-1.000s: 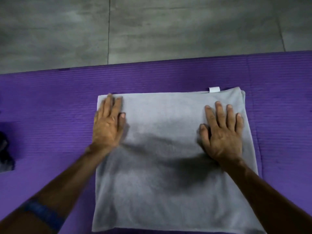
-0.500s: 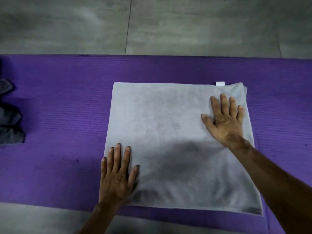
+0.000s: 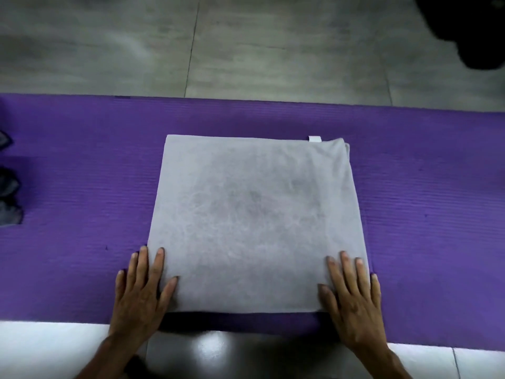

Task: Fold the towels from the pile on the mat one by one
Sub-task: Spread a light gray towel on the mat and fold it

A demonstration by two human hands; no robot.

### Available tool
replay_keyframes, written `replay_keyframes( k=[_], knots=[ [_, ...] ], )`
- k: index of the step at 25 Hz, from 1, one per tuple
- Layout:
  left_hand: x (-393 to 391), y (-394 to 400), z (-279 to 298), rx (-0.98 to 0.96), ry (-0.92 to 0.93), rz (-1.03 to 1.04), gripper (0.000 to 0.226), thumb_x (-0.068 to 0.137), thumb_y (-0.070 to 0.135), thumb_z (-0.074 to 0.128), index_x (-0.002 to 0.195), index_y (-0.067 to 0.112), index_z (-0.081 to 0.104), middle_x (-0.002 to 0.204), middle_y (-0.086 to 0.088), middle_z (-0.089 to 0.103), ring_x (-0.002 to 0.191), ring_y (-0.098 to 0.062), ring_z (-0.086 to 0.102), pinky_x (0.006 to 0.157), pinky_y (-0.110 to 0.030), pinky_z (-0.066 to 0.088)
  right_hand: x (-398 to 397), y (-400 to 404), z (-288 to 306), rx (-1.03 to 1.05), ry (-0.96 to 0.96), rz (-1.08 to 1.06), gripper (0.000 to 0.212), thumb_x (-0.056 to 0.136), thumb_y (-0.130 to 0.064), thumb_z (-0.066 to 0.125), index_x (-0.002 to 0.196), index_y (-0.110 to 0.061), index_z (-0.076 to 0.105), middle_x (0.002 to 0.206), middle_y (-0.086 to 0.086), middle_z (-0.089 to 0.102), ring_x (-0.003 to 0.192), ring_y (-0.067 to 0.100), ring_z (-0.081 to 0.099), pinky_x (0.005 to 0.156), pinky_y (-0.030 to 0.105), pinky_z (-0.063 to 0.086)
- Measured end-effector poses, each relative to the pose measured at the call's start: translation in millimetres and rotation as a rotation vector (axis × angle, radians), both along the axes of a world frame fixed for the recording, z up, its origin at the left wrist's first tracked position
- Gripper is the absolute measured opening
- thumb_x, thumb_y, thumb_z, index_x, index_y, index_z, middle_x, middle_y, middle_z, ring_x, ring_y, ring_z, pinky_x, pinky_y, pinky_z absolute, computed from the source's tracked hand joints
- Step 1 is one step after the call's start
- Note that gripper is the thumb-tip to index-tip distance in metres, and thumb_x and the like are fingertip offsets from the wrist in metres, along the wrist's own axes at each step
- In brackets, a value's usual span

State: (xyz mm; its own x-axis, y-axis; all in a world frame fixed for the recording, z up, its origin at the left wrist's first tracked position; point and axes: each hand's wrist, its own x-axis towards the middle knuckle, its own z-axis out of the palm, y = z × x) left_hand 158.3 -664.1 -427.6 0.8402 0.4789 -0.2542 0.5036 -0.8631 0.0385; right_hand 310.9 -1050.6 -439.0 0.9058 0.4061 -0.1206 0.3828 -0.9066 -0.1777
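A grey towel [image 3: 254,214], folded into a near square, lies flat on the purple mat [image 3: 82,165]. A small white tag [image 3: 314,138] sticks out at its far edge. My left hand [image 3: 139,294] lies flat on the towel's near left corner, fingers straight, partly on the mat. My right hand [image 3: 352,299] lies flat on the near right corner, fingers spread. Neither hand grips the cloth. Dark grey towels of the pile [image 3: 8,198] show at the left edge of the mat.
Grey floor tiles [image 3: 246,45] lie beyond the mat's far edge. A dark shape [image 3: 475,26] fills the top right corner. Light floor [image 3: 49,348] and a glossy dark patch [image 3: 218,351] lie just before the mat's near edge.
Both hands slid from the towel's far corners toward me along its sides, the left first, then the right. The view also shifted, showing the mat's near edge.
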Motion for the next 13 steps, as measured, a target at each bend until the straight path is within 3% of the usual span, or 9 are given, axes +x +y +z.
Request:
replay_keyframes(
  k=[3, 5, 7, 9, 11, 13],
  knots=[
    [3.0, -11.7, 5.6, -0.107, -0.097, 0.137, 0.072, 0.092, 0.062, 0.026, 0.146, 0.017, 0.04, 0.148, -0.021, 0.039, 0.134, -0.042, 0.038, 0.102, -0.056, 0.037, 5.0, 5.3, 8.9, 0.244, 0.044, -0.391, 0.062, 0.09, -0.039, 0.059, 0.146, -0.018, 0.042, 0.153, 0.011, 0.038, 0.137, 0.034, 0.037, 0.103, 0.054, 0.037],
    [11.0, -13.9, 12.0, -0.264, -0.255, 0.359, 0.069, 0.084, 0.058, 0.049, 0.142, 0.02, 0.044, 0.13, -0.016, 0.054, 0.116, -0.041, 0.052, 0.096, -0.053, 0.045, 20.0, 11.9, 18.7, 0.549, 0.192, -0.786, 0.06, 0.081, -0.019, 0.077, 0.135, -0.013, 0.05, 0.129, 0.015, 0.057, 0.116, 0.036, 0.054, 0.096, 0.049, 0.043],
    [16.8, -13.0, 21.9, -0.446, -0.334, 0.704, 0.066, 0.074, 0.046, 0.073, 0.13, 0.019, 0.051, 0.11, -0.011, 0.064, 0.104, -0.036, 0.061, 0.091, -0.048, 0.049, 32.2, 10.7, 25.0, 0.794, 0.433, -1.049, 0.05, 0.075, -0.017, 0.082, 0.118, -0.01, 0.059, 0.103, 0.014, 0.068, 0.093, 0.033, 0.064, 0.086, 0.045, 0.053],
    [11.5, -4.9, 27.5, -0.566, -0.335, 0.826, 0.057, 0.061, 0.049, 0.08, 0.101, 0.011, 0.066, 0.089, -0.009, 0.072, 0.089, -0.03, 0.066, 0.08, -0.033, 0.054, 35.9, 3.0, 31.9, 0.761, 0.582, -1.065, 0.034, 0.073, -0.025, 0.083, 0.099, -0.009, 0.068, 0.087, 0.012, 0.072, 0.08, 0.029, 0.066, 0.076, 0.041, 0.056],
    [4.8, 0.9, 39.6, -0.729, -0.308, 0.882, 0.034, 0.065, 0.034, 0.087, 0.073, 0.006, 0.068, 0.067, -0.005, 0.07, 0.072, -0.023, 0.066, 0.06, -0.02, 0.052, 35.5, -5.0, 43.6, 0.791, 0.685, -1.04, 0.017, 0.079, -0.016, 0.08, 0.089, -0.004, 0.073, 0.083, 0.015, 0.073, 0.077, 0.029, 0.067, 0.071, 0.035, 0.055],
    [-1.5, 7.5, 45.2, -0.867, -0.314, 0.929, 0.023, 0.074, 0.009, 0.082, 0.071, -0.004, 0.063, 0.064, -0.011, 0.069, 0.064, -0.017, 0.065, 0.06, -0.022, 0.053, 34.7, -17.9, 49.9, 0.866, 0.831, -1.021, 0.017, 0.082, -0.01, 0.076, 0.096, 0.0, 0.073, 0.092, 0.02, 0.074, 0.083, 0.031, 0.069, 0.067, 0.037, 0.059]
  ],
)
